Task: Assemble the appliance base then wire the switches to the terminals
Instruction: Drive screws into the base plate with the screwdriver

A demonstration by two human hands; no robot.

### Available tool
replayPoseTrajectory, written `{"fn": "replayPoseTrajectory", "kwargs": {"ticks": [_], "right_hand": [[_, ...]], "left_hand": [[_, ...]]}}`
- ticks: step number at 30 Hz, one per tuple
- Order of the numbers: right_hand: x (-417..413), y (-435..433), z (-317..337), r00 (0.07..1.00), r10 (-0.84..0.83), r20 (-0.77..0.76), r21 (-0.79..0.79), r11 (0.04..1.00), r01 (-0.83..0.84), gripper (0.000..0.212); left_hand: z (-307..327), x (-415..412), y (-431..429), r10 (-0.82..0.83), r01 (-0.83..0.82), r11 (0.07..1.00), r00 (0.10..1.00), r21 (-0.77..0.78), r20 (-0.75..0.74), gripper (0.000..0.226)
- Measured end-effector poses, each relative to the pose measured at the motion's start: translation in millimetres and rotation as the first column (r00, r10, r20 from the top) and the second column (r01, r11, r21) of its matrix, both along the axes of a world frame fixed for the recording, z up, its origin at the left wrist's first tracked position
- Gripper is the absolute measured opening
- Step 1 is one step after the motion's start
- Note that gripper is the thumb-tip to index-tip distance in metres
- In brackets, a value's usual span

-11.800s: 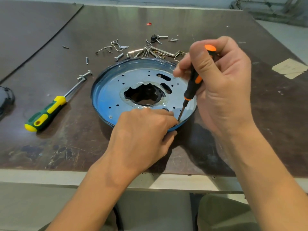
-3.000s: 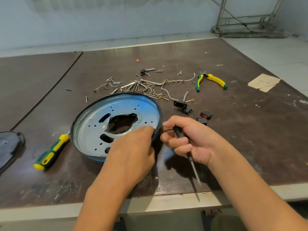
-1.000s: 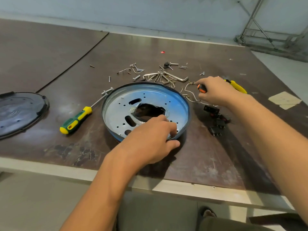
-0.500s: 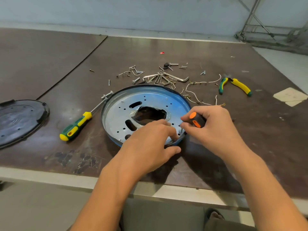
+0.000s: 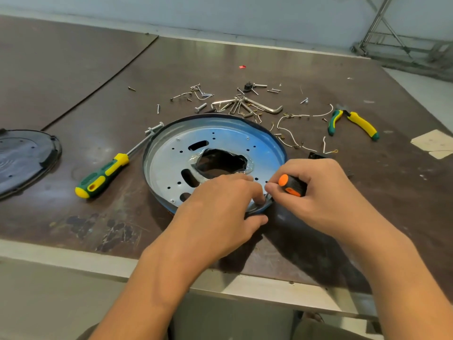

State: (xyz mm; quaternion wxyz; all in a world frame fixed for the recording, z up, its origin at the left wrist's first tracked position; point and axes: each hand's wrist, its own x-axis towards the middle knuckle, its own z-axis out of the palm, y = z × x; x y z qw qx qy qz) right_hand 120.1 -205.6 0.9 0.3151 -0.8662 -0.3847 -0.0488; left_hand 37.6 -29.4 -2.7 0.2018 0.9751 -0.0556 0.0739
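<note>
The round metal appliance base (image 5: 228,133), blue-tinted with a dark rim and a jagged centre hole, lies on the brown table. My left hand (image 5: 220,204) pinches its near right rim, fingers inside and thumb outside. My right hand (image 5: 316,192) is closed around a black and orange screwdriver (image 5: 291,185), its butt pointing left; the tip is hidden. My right fingertips touch the left ones at the rim. A black switch (image 5: 315,155) peeks out just behind my right hand. Loose white wires (image 5: 291,130) with terminals lie right of the base.
A green and yellow screwdriver (image 5: 103,175) lies left of the base. A black round cover (image 5: 24,158) is at the far left. Screws, hex keys (image 5: 259,106) and small hardware are scattered behind the base. Green and yellow pliers (image 5: 353,123) lie at the right, paper scraps (image 5: 434,143) beyond.
My right hand came back from the wires at the far right, carrying the screwdriver, and now meets my left fingers at the base's near right rim. My left hand stayed on the rim.
</note>
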Motion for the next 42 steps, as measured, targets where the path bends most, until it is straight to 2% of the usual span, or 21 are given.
{"fn": "replayPoseTrajectory", "kwargs": {"ticks": [4,8,11,14,18,23,27,30,34,38,42], "right_hand": [[2.2,-5.3,-0.4,0.999,0.021,-0.045,0.051,0.999,-0.018,0.016],[3.8,-8.3,0.7,0.993,-0.04,-0.108,0.236,0.97,0.065,0.018],[5.2,-8.5,1.0,0.98,-0.072,-0.185,0.365,0.921,0.137,0.035],[5.1,-7.7,3.4,0.968,-0.087,-0.236,0.419,0.889,0.182,0.045],[7.9,-8.3,-0.1,0.951,-0.06,-0.303,0.417,0.889,0.189,0.046],[9.0,-6.7,-6.0,0.966,-0.062,-0.249,0.324,0.935,0.144,0.04],[9.7,-5.3,-7.2,0.972,-0.084,-0.22,0.242,0.961,0.137,0.033],[11.8,-4.0,-7.1,0.968,-0.101,-0.228,0.247,0.956,0.158,0.021],[7.5,0.1,-14.4,0.964,-0.144,-0.222,0.245,0.949,0.198,0.009],[1.3,-1.6,-22.9,0.953,-0.158,-0.258,0.233,0.947,0.221,0.011],[1.5,-2.1,-24.3,0.943,-0.144,-0.299,0.237,0.946,0.22,0.015]], "left_hand": [[0.0,0.6,0.3,0.009,-0.009,1.0,1.0,0.016,0.006,0.038],[0.4,-1.8,-1.6,-0.015,0.014,1.0,0.999,0.014,0.038,0.06],[0.4,-2.2,-2.0,-0.043,0.039,0.997,0.997,0.07,0.059,0.056],[0.9,-1.3,-1.5,-0.058,0.055,0.995,0.998,0.083,0.039,0.05],[1.5,-0.8,-2.8,-0.064,0.062,0.994,0.998,0.093,0.019,0.045],[0.9,0.1,-3.1,-0.06,0.059,0.992,0.998,0.114,0.007,0.043],[3.4,1.0,-4.1,-0.054,0.06,0.989,0.997,0.138,-0.048,0.055],[10.3,3.6,-5.5,-0.058,0.072,0.99,0.992,0.118,-0.116,0.064],[16.4,13.0,-4.1,-0.032,0.027,0.999,0.986,-0.031,-0.164,0.048],[13.5,20.8,-0.8,-0.004,0.007,1.0,0.987,0.014,-0.163,0.023],[11.0,26.5,-2.3,0.011,-0.009,1.0,0.997,0.03,-0.076,0.017]]}}
